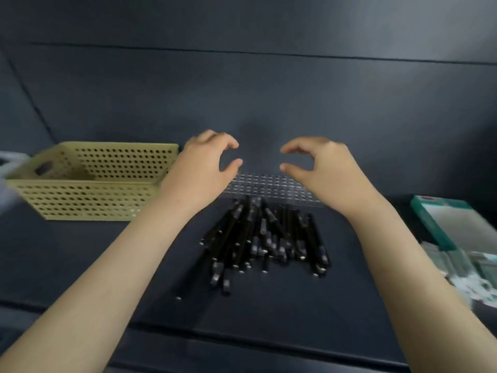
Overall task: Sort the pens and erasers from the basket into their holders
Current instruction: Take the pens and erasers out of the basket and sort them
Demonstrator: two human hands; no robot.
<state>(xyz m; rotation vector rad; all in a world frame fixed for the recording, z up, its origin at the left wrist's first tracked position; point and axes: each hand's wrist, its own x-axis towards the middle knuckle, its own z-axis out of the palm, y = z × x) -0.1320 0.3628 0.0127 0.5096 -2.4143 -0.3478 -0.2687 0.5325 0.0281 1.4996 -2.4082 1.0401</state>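
Note:
A heap of several black pens (265, 238) lies on the dark table in front of me. Just behind the heap stands a clear plastic holder (269, 187) with a grid of small holes. My left hand (207, 162) hovers above the holder's left end, and my right hand (322, 165) above its right end. Both hands have fingers and thumb loosely curved toward each other and hold nothing. The yellow perforated basket (88, 181) sits at the left and looks empty from here.
A green and white box (443, 219) lies at the right edge, with a blurred pile of small green and white packets (473, 270) in front of it. A dark wall rises close behind the table. A pale object shows at the far left edge.

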